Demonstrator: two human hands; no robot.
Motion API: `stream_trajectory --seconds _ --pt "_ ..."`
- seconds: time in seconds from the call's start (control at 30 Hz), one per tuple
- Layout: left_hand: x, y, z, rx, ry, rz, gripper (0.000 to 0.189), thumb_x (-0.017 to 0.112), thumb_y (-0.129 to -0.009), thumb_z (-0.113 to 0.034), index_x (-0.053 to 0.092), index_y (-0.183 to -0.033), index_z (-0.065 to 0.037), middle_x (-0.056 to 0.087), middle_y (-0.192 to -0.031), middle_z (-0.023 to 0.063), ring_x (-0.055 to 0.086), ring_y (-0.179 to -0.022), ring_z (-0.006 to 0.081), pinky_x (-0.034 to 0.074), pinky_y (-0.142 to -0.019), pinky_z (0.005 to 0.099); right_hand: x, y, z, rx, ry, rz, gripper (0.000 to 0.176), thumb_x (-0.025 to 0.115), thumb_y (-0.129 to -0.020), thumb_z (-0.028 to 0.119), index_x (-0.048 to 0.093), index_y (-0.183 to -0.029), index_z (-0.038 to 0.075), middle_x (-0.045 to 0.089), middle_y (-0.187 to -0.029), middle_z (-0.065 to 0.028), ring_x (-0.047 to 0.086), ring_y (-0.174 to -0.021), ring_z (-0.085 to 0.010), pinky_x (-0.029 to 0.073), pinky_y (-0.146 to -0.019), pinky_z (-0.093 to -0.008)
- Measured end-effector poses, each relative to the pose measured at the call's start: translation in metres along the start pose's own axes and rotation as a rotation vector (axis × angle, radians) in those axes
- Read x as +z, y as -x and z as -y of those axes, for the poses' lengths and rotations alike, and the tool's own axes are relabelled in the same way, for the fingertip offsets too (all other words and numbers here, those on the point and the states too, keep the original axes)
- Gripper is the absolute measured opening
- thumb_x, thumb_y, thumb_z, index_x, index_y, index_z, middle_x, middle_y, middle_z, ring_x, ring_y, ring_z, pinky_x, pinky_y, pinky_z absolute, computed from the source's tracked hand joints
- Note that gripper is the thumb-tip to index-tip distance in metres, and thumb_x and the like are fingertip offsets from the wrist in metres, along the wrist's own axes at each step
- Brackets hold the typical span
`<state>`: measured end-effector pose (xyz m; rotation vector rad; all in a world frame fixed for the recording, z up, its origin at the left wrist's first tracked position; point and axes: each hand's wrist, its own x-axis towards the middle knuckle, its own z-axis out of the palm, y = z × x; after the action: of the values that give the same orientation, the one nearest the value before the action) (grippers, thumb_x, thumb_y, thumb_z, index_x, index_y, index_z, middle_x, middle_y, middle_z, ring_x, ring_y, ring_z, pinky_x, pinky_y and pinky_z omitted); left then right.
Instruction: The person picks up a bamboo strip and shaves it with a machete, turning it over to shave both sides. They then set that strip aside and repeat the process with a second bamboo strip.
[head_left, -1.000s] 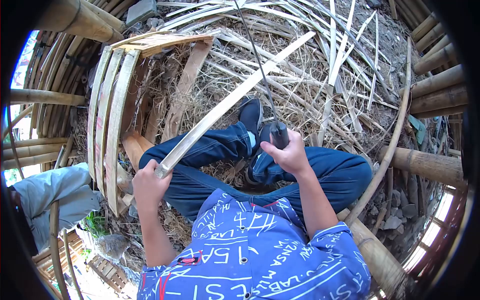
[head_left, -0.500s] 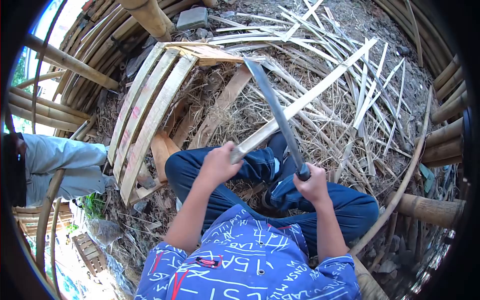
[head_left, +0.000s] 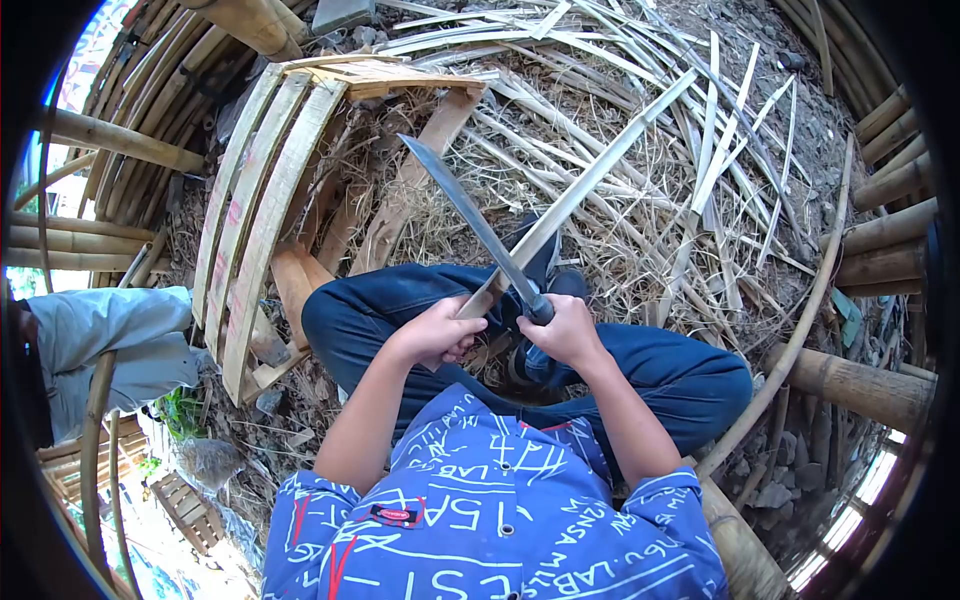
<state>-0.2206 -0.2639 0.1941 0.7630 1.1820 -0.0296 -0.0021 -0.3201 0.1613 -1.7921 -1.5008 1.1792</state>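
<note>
Found left hand [head_left: 440, 335] over the lap, fingers clamped tight round the near end of a bamboo strip [head_left: 600, 170]. Noted the strip slanting up and away to the right, far end raised over loose splints [head_left: 700, 190]; judged held low and close to the body to keep it steady. Found right hand [head_left: 568, 332] just beside, fingers wrapped shut on the handle of a long knife [head_left: 468, 222]. Observed the blade angled up to the left, crossing the strip just above the left hand; contact probable, not confirmed. Judged hands kept near each other for control where blade and strip cross. Recorded curved slat frame [head_left: 240, 220] to the left, thick poles [head_left: 860, 385] to the right, another person's grey garment [head_left: 110, 335] well apart.
</note>
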Motion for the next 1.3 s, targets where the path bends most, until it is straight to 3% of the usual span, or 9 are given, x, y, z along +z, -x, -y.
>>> stream_trajectory --seconds 0.1,0.13,0.27,0.37,0.5,0.7,1.03,1.2,1.3 --pt "0.008 0.003 -0.013 -0.052 -0.234 0.104 0.026 0.067 -0.088 -0.026 0.055 -0.097 -0.004 0.045 -0.062 -0.0039 0.04 -0.049 0.0054 0.035 -0.042 0.0232 -0.003 0.001 0.01 0.012 0.015 0.044 0.03 0.071 -0.068 0.025 0.064 -0.073 -0.004 0.061 -0.061 -0.0201 0.063 -0.059 -0.0344 0.05 -0.059 -0.0407" --pt "0.013 0.004 -0.012 0.001 -0.243 0.098 0.027 0.07 -0.085 -0.027 0.051 -0.084 -0.008 0.045 -0.064 -0.0043 0.04 -0.05 0.0041 0.033 -0.042 0.0218 -0.006 0.001 0.015 0.029 0.013 0.088 0.028 0.07 -0.068 0.024 0.065 -0.073 -0.004 0.062 -0.062 -0.0211 0.064 -0.061 -0.0362 0.05 -0.06 -0.0415" --pt "0.027 -0.002 -0.005 0.165 -0.353 0.016 0.026 0.071 -0.083 -0.02 0.049 -0.075 -0.007 0.045 -0.061 -0.0038 0.041 -0.049 0.0063 0.033 -0.042 0.0256 -0.018 -0.006 0.018 0.117 0.14 0.193 0.026 0.068 -0.066 0.024 0.069 -0.077 0.001 0.065 -0.072 -0.0233 0.065 -0.074 -0.0403 0.053 -0.073 -0.0457" --pt "0.034 -0.001 -0.002 0.235 -0.363 0.026 0.025 0.07 -0.083 -0.015 0.048 -0.076 -0.007 0.044 -0.059 -0.0044 0.041 -0.049 0.0064 0.033 -0.042 0.0253 -0.023 -0.004 0.012 0.015 0.15 0.144 0.022 0.067 -0.064 0.019 0.066 -0.071 -0.002 0.061 -0.063 -0.0223 0.061 -0.061 -0.0398 0.051 -0.061 -0.0428" --pt "0.044 0.002 0.0 0.229 -0.34 0.026 0.025 0.069 -0.083 -0.012 0.045 -0.077 -0.009 0.042 -0.058 -0.0046 0.041 -0.046 0.0067 0.032 -0.04 0.0258 -0.035 -0.008 0.004 0.032 0.266 0.206 0.024 0.068 -0.064 0.026 0.07 -0.073 0.003 0.066 -0.073 -0.0223 0.065 -0.075 -0.0398 0.053 -0.075 -0.0458" --pt "0.057 0.012 0.0 0.099 -0.197 0.058 0.025 0.066 -0.085 -0.01 0.041 -0.08 -0.011 0.042 -0.056 -0.0036 0.041 -0.04 0.0072 0.029 -0.036 0.0263 -0.055 -0.02 -0.019 0.14 0.349 0.169 0.024 0.068 -0.067 0.029 0.071 -0.074 0.006 0.067 -0.076 -0.0218 0.066 -0.076 -0.0383 0.054 -0.076 -0.0453" --pt "0.057 0.013 0.005 0.246 -0.302 0.011 0.022 0.064 -0.086 -0.008 0.043 -0.079 -0.009 0.043 -0.058 -0.0036 0.042 -0.042 0.0066 0.032 -0.037 0.027 -0.077 -0.023 -0.013 0.105 0.564 0.036 0.023 0.067 -0.067 0.03 0.071 -0.076 0.009 0.068 -0.075 -0.0196 0.067 -0.077 -0.0366 0.054 -0.077 -0.045" --pt "0.037 0.067 0.024 0.062 -0.229 0.101 0.024 0.067 -0.086 -0.011 0.043 -0.079 -0.009 0.043 -0.059 -0.0049 0.041 -0.045 0.0052 0.033 -0.038 0.0262 -0.164 -0.043 -0.106 0.525 0.379 -0.234 0.027 0.067 -0.07 0.026 0.07 -0.08 0.002 0.067 -0.075 -0.0236 0.068 -0.076 -0.0367 0.052 -0.068 -0.0437" --pt "0.03 0.067 0.035 0.121 -0.228 0.148 0.025 0.069 -0.085 -0.014 0.045 -0.079 -0.01 0.043 -0.06 -0.0057 0.042 -0.048 0.0044 0.035 -0.04 0.025 -0.189 -0.035 -0.142 0.405 0.633 -0.337 0.026 0.06 -0.072 0.023 0.066 -0.071 -0.002 0.062 -0.068 -0.025 0.065 -0.068 -0.0394 0.05 -0.063 -0.0454"
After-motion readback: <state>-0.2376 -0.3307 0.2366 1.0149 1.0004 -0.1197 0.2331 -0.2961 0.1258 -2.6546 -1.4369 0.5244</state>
